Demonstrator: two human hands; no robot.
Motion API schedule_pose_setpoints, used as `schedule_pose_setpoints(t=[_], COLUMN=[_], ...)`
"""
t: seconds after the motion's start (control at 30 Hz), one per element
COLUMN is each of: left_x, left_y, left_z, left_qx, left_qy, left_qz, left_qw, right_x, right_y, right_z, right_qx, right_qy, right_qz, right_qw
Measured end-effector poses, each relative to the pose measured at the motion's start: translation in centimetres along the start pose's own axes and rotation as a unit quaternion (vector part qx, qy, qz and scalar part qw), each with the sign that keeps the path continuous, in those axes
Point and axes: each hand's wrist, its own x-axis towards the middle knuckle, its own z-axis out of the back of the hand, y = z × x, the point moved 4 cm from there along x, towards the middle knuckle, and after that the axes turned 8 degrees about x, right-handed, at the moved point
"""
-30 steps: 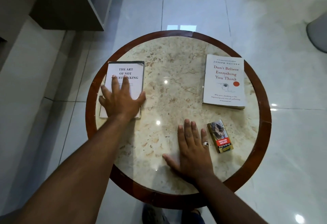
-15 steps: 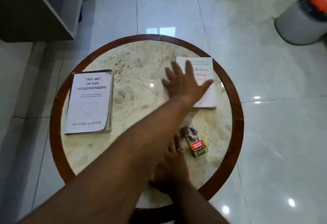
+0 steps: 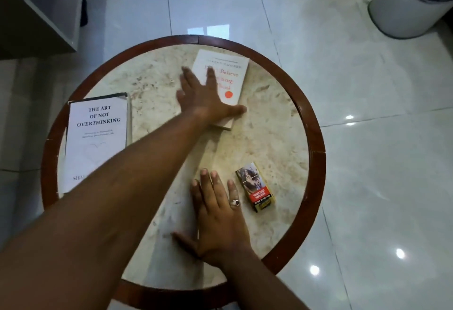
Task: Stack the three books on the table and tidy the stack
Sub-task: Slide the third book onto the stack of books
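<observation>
Reaching across the tabletop (image 3: 274, 123), the person's left hand (image 3: 204, 100) is lying flat and spread on the cream book with the orange dot (image 3: 226, 77), palm down on its cover with the thumb pressing along the near edge. It is not gripping the book so much as covering it; whether the fingers are curling round the far side I cannot tell from where they are blurring. The book seems to be sitting slightly askew under that hand, with its near corner lifting a little off the stone.

The right hand (image 3: 217, 221) is resting open and flat on the tabletop, close to the person's body, holding nothing. Just beside its little finger a small printed packet (image 3: 255, 187) is lying, apart from the hand.

Well off to the side of the left forearm, the white book titled The Art of Not Overthinking (image 3: 98, 123) is lying on its own, untouched, with the forearm crossing over its near corner. A dark edge is showing along its far and inner sides, which may be a third book lying beneath it, though I cannot be sure.

As for progress, the stacking is looking barely started: the cream book and the white one are lying well apart, nothing is sitting squared up as a finished pile. My guess is that the cream book is about to be drawn over towards the white one, and the straightening of the edges is all yet to come.
</observation>
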Motion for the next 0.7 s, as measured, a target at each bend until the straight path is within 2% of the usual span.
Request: schedule_pose_setpoints(t=[0.07, 0.13, 0.43, 0.57, 0.7], left_x=[0.4, 0.2, -3.2, -6.1, -9.3], left_y=[2.8, 4.4, 8.5, 15.7, 22.2], left_z=[0.9, 1.8, 5.5, 7.4, 6.8], left_qx=[0.000, 0.018, -0.051, -0.160, -0.190], left_qy=[0.002, -0.022, -0.052, -0.010, -0.007], left_qz=[0.067, 0.097, 0.115, 0.191, 0.286], left_qw=[0.998, 0.995, 0.991, 0.968, 0.939], right_x=[0.1, 0.3, 0.2, 0.3, 0.1], right_y=[0.8, 1.3, 1.6, 1.6, 1.4], right_z=[0.4, 0.8, 1.1, 1.1, 1.3], right_qx=[-0.019, -0.039, -0.089, -0.106, -0.110], right_qy=[0.014, 0.007, 0.027, 0.023, 0.010], right_qz=[0.021, 0.029, 0.036, 0.034, 0.037], right_qw=[0.999, 0.999, 0.995, 0.993, 0.993])
